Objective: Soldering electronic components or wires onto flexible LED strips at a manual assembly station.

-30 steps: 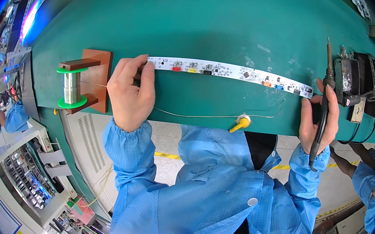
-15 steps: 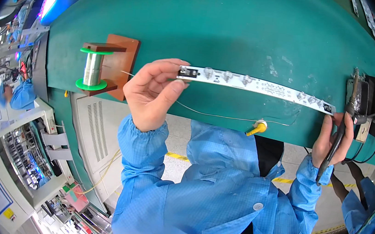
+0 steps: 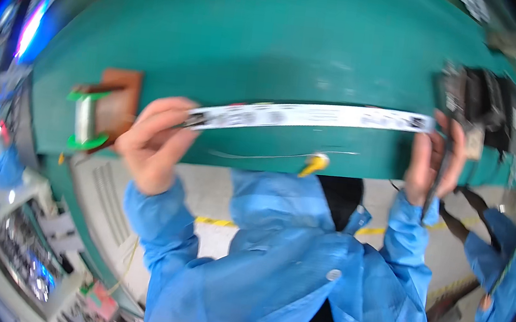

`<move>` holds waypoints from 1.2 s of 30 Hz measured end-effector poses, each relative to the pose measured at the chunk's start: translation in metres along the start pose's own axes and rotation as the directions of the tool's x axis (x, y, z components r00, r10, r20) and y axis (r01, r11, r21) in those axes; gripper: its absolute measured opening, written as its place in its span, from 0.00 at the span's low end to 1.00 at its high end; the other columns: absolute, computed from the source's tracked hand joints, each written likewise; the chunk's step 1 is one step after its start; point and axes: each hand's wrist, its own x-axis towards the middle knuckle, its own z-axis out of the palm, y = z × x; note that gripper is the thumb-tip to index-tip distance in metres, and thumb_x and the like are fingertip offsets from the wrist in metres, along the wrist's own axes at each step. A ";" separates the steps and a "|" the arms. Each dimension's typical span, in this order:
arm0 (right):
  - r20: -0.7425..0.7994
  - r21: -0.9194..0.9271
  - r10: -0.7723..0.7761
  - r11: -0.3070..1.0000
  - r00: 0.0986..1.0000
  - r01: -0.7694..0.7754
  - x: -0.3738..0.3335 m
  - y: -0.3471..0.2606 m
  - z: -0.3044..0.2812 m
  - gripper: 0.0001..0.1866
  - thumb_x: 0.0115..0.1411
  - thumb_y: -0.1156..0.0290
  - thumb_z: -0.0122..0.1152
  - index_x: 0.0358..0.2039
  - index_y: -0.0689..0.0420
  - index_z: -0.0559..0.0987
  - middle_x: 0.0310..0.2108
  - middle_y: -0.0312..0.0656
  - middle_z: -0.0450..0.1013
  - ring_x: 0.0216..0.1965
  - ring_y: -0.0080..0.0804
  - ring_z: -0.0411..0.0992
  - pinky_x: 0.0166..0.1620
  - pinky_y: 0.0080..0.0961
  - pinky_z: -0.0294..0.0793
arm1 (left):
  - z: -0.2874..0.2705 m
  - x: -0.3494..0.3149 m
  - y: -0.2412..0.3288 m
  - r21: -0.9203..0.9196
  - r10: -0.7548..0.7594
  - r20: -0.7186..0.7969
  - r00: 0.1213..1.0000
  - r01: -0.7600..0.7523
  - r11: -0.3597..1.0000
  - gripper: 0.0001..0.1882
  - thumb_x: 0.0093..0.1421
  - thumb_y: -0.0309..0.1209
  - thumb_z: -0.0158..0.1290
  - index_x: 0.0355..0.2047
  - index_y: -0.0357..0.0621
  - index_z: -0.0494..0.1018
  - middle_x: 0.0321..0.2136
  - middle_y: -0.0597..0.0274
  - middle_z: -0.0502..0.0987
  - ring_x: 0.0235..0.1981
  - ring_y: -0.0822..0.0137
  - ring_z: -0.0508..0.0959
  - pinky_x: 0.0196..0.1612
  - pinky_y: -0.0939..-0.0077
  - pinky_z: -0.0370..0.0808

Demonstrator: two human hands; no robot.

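A long white circuit board strip (image 3: 314, 114) is held up above the green table, its left end slightly lower than its right; motion blurs its parts. My left hand (image 3: 157, 144) pinches the black-marked left end between thumb and fingers. At the other end, my right hand (image 3: 435, 157) grips the strip with its fingertips. That same hand also carries a dark soldering iron (image 3: 437, 181), which lies along the fingers and points down toward the wrist. Below the strip, a thin solder wire (image 3: 252, 157) runs near the table's front edge.
A solder spool (image 3: 86, 119) with green flanges sits on a brown stand (image 3: 126, 98) at the left. Near the front edge is a yellow plug (image 3: 315, 165). Dark boxy equipment (image 3: 484, 101) stands at the right. Another person's blue sleeve (image 3: 496, 239) shows at far right.
The view has shifted, so the table things sit further left. The strip has turned: its face looks different and its right end is now higher. Both hands still hold it.
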 end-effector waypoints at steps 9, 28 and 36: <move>0.097 0.172 -0.119 0.980 0.988 0.102 0.002 0.012 -0.011 0.29 0.51 0.87 0.58 0.54 0.65 0.62 0.45 0.56 0.69 0.40 0.35 0.73 0.46 0.28 0.71 | -0.009 0.007 -0.016 -0.073 -0.041 -0.017 0.999 0.040 0.997 0.11 0.53 0.13 0.50 0.38 0.30 0.74 0.44 0.44 0.72 0.36 0.66 0.76 0.38 0.79 0.76; 0.214 0.350 -0.133 0.935 0.968 0.051 0.007 0.016 -0.021 0.26 0.45 0.87 0.66 0.46 0.62 0.69 0.37 0.53 0.74 0.37 0.34 0.74 0.43 0.28 0.72 | -0.018 0.025 -0.014 0.034 0.010 0.052 0.999 -0.012 0.999 0.11 0.53 0.15 0.51 0.37 0.34 0.75 0.43 0.44 0.72 0.30 0.68 0.75 0.36 0.79 0.74; 0.227 0.402 -0.161 0.914 0.960 0.058 0.011 0.023 -0.024 0.25 0.44 0.87 0.66 0.45 0.62 0.70 0.36 0.53 0.74 0.37 0.35 0.74 0.39 0.27 0.74 | -0.013 0.032 -0.011 0.058 0.016 0.055 0.998 -0.019 0.998 0.12 0.53 0.13 0.49 0.38 0.34 0.74 0.43 0.44 0.72 0.30 0.68 0.74 0.36 0.80 0.74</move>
